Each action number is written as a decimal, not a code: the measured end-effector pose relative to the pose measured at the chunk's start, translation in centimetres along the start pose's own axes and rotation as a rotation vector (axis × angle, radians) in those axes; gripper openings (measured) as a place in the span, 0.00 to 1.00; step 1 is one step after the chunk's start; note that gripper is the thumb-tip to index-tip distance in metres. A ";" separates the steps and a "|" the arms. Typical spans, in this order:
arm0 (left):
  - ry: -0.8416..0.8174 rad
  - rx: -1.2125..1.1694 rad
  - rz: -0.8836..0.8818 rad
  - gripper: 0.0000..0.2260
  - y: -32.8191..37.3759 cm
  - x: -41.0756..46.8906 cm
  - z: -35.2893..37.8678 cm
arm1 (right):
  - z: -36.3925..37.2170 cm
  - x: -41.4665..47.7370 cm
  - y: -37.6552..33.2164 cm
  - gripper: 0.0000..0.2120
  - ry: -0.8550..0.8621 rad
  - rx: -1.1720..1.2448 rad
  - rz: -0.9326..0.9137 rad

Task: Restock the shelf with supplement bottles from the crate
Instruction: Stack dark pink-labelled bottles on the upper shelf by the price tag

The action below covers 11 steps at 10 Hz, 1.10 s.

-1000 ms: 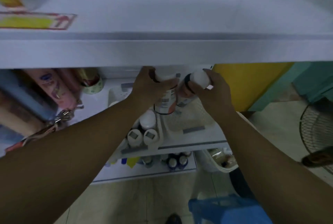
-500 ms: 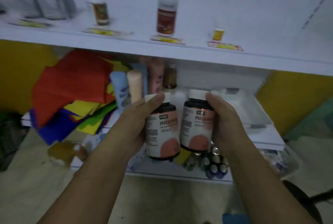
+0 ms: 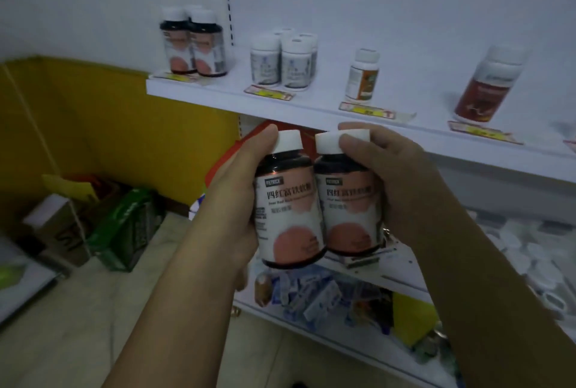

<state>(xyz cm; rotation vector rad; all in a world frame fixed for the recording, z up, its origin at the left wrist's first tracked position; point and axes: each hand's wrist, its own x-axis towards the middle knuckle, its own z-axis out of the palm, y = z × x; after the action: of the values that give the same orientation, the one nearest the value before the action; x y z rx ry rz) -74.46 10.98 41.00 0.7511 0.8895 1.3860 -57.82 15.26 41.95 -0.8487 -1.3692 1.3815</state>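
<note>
Two dark supplement bottles [image 3: 318, 203] with white caps and pink-and-white labels sit upright at frame centre, touching. The left hand [image 3: 237, 194] grips one; the right hand [image 3: 402, 188] grips the other.

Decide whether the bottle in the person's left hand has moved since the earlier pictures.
Yes. The left-hand bottle has risen: earlier it was well below the white shelf's front edge, and now its cap sits just under that edge.

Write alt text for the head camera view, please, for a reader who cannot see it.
The left hand grips the left bottle and the right hand grips the right bottle, both dark with white caps, below a white shelf where matching bottles stand.
</note>
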 end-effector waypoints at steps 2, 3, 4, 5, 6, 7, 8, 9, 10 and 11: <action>-0.096 0.141 0.158 0.23 6.1 4.8 -2.9 | 3.7 8.3 -1.3 0.09 -0.125 0.056 -0.113; -0.022 0.294 0.280 0.24 9.8 7.0 -5.1 | 6.4 12.7 -2.3 0.13 -0.196 0.112 -0.154; 0.053 0.323 0.380 0.22 12.4 8.9 -7.1 | 9.5 16.5 -3.5 0.14 -0.222 0.110 -0.212; 0.166 0.381 0.505 0.21 14.8 11.0 -8.9 | 12.4 19.6 -5.1 0.20 -0.217 0.033 -0.277; 0.229 0.502 0.677 0.24 18.9 14.4 -10.3 | 14.4 22.6 -7.6 0.20 -0.212 -0.052 -0.410; 0.210 0.541 0.848 0.24 24.3 18.5 -11.8 | 15.6 26.1 -11.1 0.14 -0.048 -0.154 -0.587; 0.178 0.560 0.982 0.29 30.2 22.5 -13.3 | 15.9 30.9 -13.4 0.18 0.152 -0.292 -0.634; 0.064 0.488 1.019 0.20 35.8 27.7 -14.8 | 16.7 35.4 -13.2 0.20 0.265 -0.405 -0.561; -0.039 0.456 0.929 0.15 38.9 34.1 -15.9 | 16.7 39.6 -12.2 0.21 0.332 -0.542 -0.340; -0.129 0.480 0.744 0.14 39.1 40.7 -16.6 | 16.6 42.1 -10.5 0.19 0.309 -0.643 -0.152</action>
<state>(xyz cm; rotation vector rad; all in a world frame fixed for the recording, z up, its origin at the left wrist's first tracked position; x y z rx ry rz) -109.10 52.90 63.43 1.6389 0.8870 1.7493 -83.58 49.01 60.72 -1.2812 -1.6074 0.6483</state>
